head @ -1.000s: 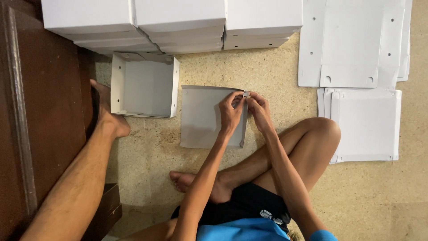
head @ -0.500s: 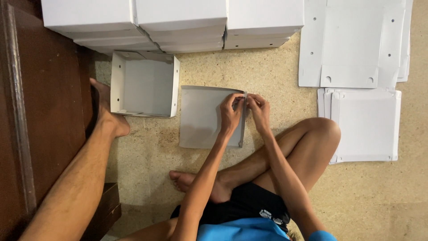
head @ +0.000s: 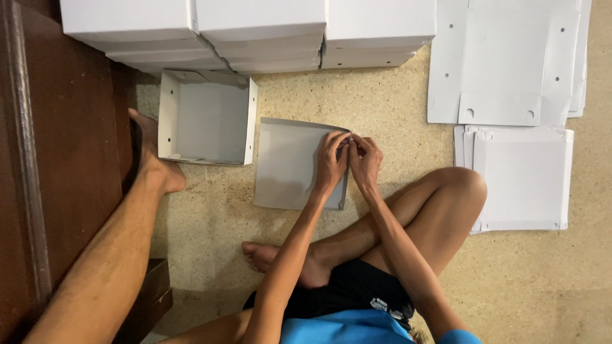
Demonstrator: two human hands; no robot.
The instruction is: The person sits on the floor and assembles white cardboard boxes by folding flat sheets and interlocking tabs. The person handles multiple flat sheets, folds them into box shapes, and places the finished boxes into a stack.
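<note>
The right edge of a grey cardboard box panel (head: 290, 165) lying on the floor (head: 382, 95) is pinched by the left hand (head: 331, 160) and right hand (head: 365, 159), fingers closed together at its upper corner. Just left of the panel, an open white box (head: 207, 118) is seen; beyond it, closed white boxes (head: 255, 28) are stacked, and flat white box blanks (head: 510, 64) are laid to the panel's right.

Head view, steeply down, close

matt grey cardboard sheet (head: 290, 164) under the hands, smooth white cardboard open box (head: 207, 118), rough speckled stone-like floor (head: 382, 95), dark glossy wood furniture (head: 64, 146) on the left
</note>
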